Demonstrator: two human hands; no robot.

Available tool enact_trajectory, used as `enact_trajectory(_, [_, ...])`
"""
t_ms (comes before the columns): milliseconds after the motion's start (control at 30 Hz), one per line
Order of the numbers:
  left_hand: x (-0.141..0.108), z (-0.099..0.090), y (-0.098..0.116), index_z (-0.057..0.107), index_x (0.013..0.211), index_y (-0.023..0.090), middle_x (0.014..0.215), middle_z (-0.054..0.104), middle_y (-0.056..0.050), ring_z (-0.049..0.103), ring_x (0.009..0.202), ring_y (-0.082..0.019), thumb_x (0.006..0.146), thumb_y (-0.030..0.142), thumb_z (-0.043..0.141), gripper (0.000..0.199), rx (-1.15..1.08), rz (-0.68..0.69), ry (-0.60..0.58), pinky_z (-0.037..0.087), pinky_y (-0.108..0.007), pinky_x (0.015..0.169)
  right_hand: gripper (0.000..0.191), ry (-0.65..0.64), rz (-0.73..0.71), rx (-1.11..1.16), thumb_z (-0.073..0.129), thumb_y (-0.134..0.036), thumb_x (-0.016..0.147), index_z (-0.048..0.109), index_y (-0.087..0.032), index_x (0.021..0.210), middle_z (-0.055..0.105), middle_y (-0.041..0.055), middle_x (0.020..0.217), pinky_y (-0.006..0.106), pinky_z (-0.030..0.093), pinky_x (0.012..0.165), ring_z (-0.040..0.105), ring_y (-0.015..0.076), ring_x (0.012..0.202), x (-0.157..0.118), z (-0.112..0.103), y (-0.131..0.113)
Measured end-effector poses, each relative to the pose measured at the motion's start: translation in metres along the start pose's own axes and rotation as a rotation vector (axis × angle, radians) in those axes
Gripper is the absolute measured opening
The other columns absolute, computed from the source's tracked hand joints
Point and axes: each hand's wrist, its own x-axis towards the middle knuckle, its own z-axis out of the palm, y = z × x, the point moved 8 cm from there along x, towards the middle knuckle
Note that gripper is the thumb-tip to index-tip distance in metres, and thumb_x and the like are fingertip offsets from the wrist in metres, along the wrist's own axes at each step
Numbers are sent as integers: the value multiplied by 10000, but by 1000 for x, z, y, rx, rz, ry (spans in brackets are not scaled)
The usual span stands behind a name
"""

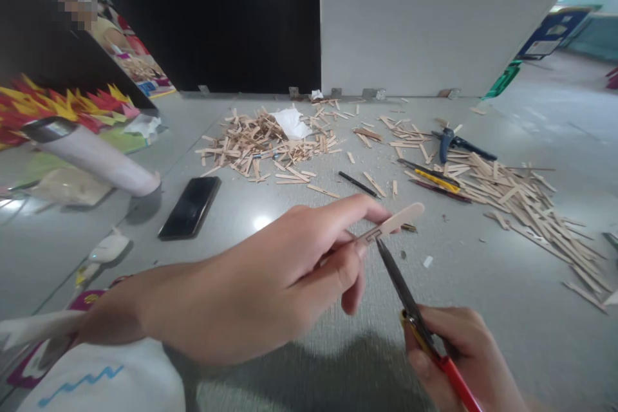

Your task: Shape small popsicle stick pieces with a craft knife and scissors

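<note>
My left hand (290, 277) is in the middle of the view, pinching a wooden craft stick (403, 217) between thumb and fingers. One rounded end of the stick sticks out to the right, and small dark marks are drawn near the fingertips. At the lower right, my right hand (458, 347) is closed around a pair of red-handled scissors (398, 277). Their narrow dark blades point up and left, with the tip at the stick's lower edge beside the marks. Whether the blades touch the wood, I cannot tell.
Behind lies a heap of cut sticks (251, 141) with crumpled tissue (292, 123). More sticks (521, 199), a yellow cutter (437, 180) and a blue tool (447, 141) are at right. A phone (190, 208), paper tube (96, 158) and another person (111, 35) are at left.
</note>
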Motion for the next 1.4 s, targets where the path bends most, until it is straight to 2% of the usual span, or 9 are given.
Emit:
enact_trajectory(100, [2,1,0,625,1295,276,731,710,49,549,505,-91,1043,182,492,301,-26,-4,-20,428,-176,461,396,-26,21,-46,552,-346,1023,419,-244,664,384,-69,518,237,275,416,340,94,429,4,-2,-4])
enact_trajectory(267, [4,2,1,590,1355,253,743,715,54,536,525,-88,1026,164,508,351,-41,-27,-62,423,-162,466,404,-38,14,2,536,-360,1044,400,-244,681,351,-82,546,229,259,415,301,87,446,2,2,-2])
enact_trajectory(400, [4,1,1,581,1363,248,756,720,53,538,544,-87,1039,187,498,340,-30,-25,-46,436,-158,487,406,6,-7,4,532,-353,1045,392,-243,680,339,-89,539,228,242,408,283,80,439,3,2,-2])
enact_trajectory(600, [4,2,0,580,1357,250,746,732,53,556,549,-96,1028,184,494,346,-15,-5,-62,446,-163,487,377,-34,13,-2,537,-316,1025,398,-243,682,343,-89,556,223,263,425,310,80,451,4,1,-3])
enact_trajectory(833, [5,3,1,594,1332,255,756,741,55,550,538,-95,984,129,497,382,-7,23,-79,435,-168,477,421,38,-20,-13,557,-349,1032,360,-244,675,290,-97,549,235,222,408,260,80,440,0,0,0])
enact_trajectory(967, [5,3,1,585,1325,261,757,732,63,530,537,-89,992,134,486,370,-13,19,-77,429,-161,481,396,-25,11,-19,559,-281,1007,326,-248,688,263,-98,577,226,236,423,253,80,455,0,5,3])
enact_trajectory(1167, [5,-2,0,628,1272,247,646,577,85,474,517,-87,1006,184,511,297,52,3,-50,411,-175,505,422,-17,7,-19,557,-252,1004,268,-254,696,239,-91,595,225,213,417,231,80,469,6,2,-1])
enact_trajectory(1333, [5,-5,-1,596,1322,262,662,571,82,508,563,-97,1058,256,492,284,56,-5,-53,439,-172,542,431,-34,34,43,535,-276,1029,249,-255,707,236,-89,587,226,192,405,215,73,460,4,4,3])
enact_trajectory(1400, [5,-7,-3,604,1261,255,655,574,80,502,552,-96,1085,307,482,220,60,-24,-35,425,-171,522,441,-46,60,68,529,-318,1047,261,-251,704,247,-87,580,225,189,407,219,71,460,4,4,6])
